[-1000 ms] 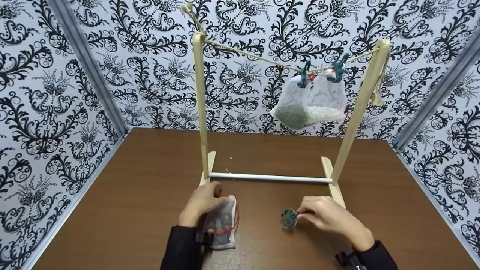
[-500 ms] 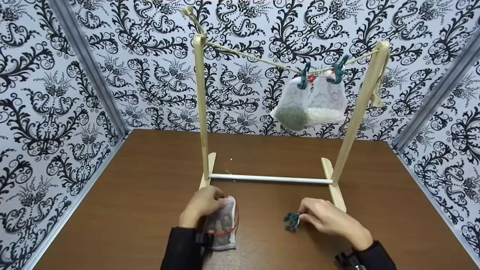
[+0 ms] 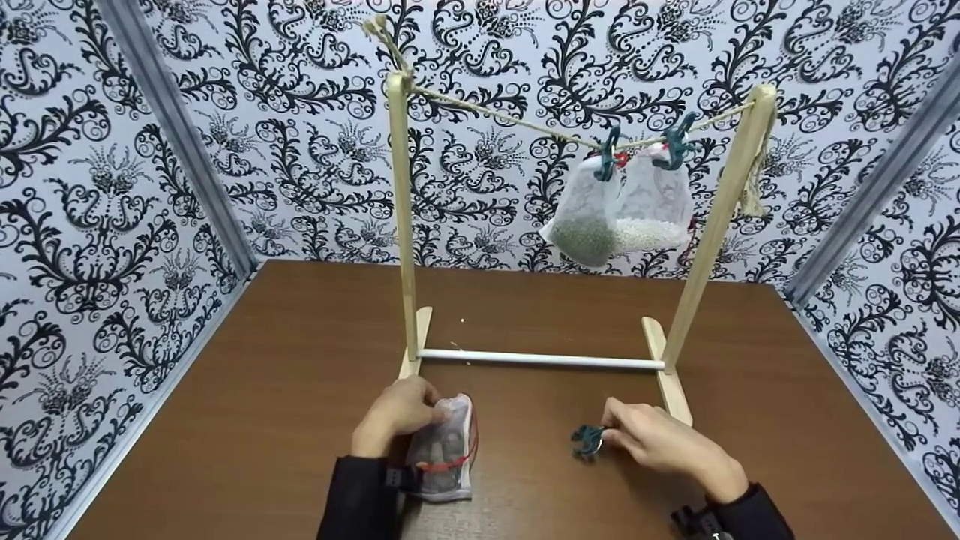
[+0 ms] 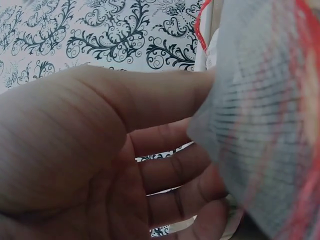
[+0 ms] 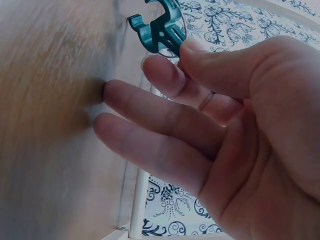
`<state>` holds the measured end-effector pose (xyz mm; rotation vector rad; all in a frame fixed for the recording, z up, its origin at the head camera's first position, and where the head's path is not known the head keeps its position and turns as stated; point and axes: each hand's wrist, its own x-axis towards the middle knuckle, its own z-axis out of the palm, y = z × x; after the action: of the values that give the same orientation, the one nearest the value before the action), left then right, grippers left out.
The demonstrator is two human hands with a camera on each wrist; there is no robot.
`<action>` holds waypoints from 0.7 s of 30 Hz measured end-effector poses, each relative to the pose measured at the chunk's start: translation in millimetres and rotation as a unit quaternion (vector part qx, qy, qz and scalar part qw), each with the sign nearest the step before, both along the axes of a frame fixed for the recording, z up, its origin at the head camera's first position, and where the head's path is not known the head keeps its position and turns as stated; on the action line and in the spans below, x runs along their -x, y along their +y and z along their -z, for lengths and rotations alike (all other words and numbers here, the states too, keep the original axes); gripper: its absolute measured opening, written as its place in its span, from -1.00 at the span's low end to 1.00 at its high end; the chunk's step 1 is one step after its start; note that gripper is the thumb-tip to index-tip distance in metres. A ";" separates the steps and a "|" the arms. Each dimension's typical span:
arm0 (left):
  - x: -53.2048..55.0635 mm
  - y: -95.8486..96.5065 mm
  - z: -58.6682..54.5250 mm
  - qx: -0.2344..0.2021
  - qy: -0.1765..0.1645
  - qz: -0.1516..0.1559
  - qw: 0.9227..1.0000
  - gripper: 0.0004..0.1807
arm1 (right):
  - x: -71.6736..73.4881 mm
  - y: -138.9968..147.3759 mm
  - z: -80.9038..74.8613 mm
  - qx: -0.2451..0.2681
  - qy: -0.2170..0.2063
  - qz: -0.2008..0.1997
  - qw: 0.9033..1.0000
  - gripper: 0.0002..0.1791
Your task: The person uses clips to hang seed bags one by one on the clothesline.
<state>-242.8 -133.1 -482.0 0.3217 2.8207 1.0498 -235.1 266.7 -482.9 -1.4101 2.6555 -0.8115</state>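
Observation:
My left hand [image 3: 399,412] pinches the top edge of a white mesh drawstring bag [image 3: 444,450] with a red cord on the table; its contents cannot be made out. Up close in the left wrist view, the mesh bag [image 4: 260,110] lies between thumb and fingers. Off to the right, my right hand [image 3: 656,442] pinches a dark green clothespin [image 3: 587,441] between thumb and index finger, its jaws pointing left. The right wrist view shows that clothespin [image 5: 160,30] with its wire spring, while two other fingertips touch the table.
A wooden stand with left post [image 3: 403,225] and right post [image 3: 712,247] carries a sagging rope [image 3: 502,114]. Two clothespins hold mesh bags there, one with green grains [image 3: 585,236], one with white grains [image 3: 649,231]. A white rod [image 3: 540,360] joins the feet. Patterned walls enclose the brown table [image 3: 262,420].
The clothespin has turned in my right fingers and shifted slightly right. My left hand has moved slightly down and left along the bag's top edge.

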 end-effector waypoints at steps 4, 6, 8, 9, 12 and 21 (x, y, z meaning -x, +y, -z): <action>0.6 0.4 2.1 0.009 0.011 -0.005 1.000 -0.88 | 0.2 -0.7 -0.2 -0.004 -0.004 0.011 1.000 -0.93; 1.1 1.0 2.6 0.015 0.015 -0.010 1.000 -0.84 | 0.4 -0.8 -0.3 -0.007 -0.010 0.016 1.000 -0.93; 1.4 1.4 3.7 0.021 0.019 -0.015 0.999 -0.81 | 0.5 -0.8 0.0 -0.010 -0.017 0.019 1.000 -0.91; 1.3 1.6 3.8 0.023 0.021 -0.018 0.999 -0.81 | 0.4 -0.8 0.1 -0.010 -0.021 0.020 1.000 -0.90; 1.3 2.8 4.3 0.031 0.025 -0.019 0.999 -0.78 | 0.0 -0.8 0.3 -0.005 -0.021 0.015 1.000 -0.91; 0.0 4.5 2.9 0.036 0.030 -0.018 0.999 -0.68 | 0.0 -1.3 0.8 0.006 -0.016 0.010 1.000 -0.93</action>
<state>-242.8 -128.6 -484.9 0.3028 2.9191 0.9591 -235.1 265.4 -483.7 -1.3640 2.6500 -0.8445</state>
